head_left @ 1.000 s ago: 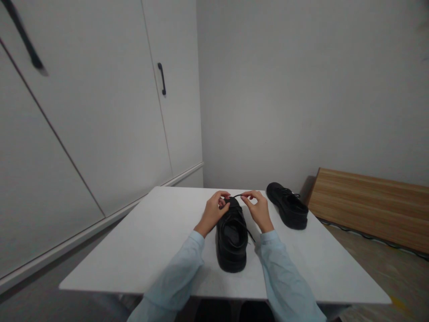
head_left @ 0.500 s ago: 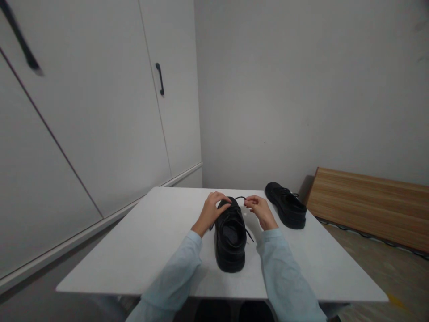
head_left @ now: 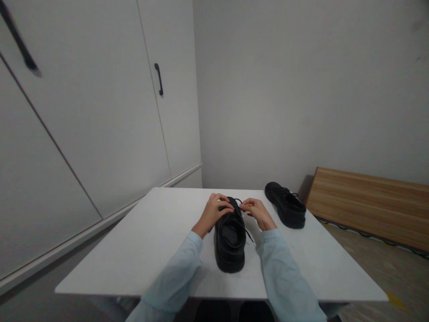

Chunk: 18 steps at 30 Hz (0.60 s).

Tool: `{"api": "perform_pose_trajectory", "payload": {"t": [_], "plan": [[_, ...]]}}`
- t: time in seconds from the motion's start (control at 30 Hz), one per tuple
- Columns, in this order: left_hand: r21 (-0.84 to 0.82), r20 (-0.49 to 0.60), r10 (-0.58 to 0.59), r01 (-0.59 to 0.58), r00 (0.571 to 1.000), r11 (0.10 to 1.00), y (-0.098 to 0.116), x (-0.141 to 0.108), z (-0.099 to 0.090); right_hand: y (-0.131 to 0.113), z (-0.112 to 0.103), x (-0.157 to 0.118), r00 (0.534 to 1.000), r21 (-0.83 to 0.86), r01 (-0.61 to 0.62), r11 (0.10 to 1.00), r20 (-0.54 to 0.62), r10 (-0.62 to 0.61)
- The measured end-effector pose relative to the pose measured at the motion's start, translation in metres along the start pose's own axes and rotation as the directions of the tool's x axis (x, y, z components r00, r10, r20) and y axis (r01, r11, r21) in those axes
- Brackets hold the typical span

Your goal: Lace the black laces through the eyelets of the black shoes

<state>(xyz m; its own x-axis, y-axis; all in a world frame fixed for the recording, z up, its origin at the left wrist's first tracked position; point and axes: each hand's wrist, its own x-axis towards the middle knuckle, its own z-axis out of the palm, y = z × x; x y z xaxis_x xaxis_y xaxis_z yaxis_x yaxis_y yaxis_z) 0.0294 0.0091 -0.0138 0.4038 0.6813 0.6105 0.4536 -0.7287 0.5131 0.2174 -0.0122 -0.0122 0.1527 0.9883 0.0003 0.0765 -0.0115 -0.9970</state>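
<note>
Pinching the black lace (head_left: 238, 200), the right hand (head_left: 256, 211) sits just right of the nearer shoe (head_left: 229, 259), which lies lengthwise, toe away, on the table (head_left: 140, 259). Left hand (head_left: 212, 211) bent over its front; grip undeterminable.

Leather-look shoe (head_left: 230, 263), smooth tabletop (head_left: 150, 232)

white cabinet doors (head_left: 100, 112) with black handles (head_left: 159, 80) at left; wood-grained board (head_left: 365, 205) near the grey wall (head_left: 268, 89)
</note>
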Motion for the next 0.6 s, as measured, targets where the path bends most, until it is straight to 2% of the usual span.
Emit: {"api": "perform_pose_trajectory", "payload": {"t": [0.4,0.5,0.6], "plan": [[0.103,0.044,0.161,-0.165,0.986,0.981,-0.0079,-0.0006,0.0056,-0.0019,0.0026,-0.0011,0.998,-0.115,-0.057,0.992,-0.021,0.055],[0.126,0.062,0.168,-0.175,0.984,0.977,-0.0076,-0.0006,0.0058,-0.0012,0.0016,-0.0001,0.998,-0.157,-0.065,0.986,0.012,0.067],[0.166,0.090,0.157,-0.170,0.983,0.971,-0.0068,-0.0005,0.0057,-0.0006,0.0014,0.0007,0.997,-0.192,-0.017,0.981,0.064,0.029]]}}
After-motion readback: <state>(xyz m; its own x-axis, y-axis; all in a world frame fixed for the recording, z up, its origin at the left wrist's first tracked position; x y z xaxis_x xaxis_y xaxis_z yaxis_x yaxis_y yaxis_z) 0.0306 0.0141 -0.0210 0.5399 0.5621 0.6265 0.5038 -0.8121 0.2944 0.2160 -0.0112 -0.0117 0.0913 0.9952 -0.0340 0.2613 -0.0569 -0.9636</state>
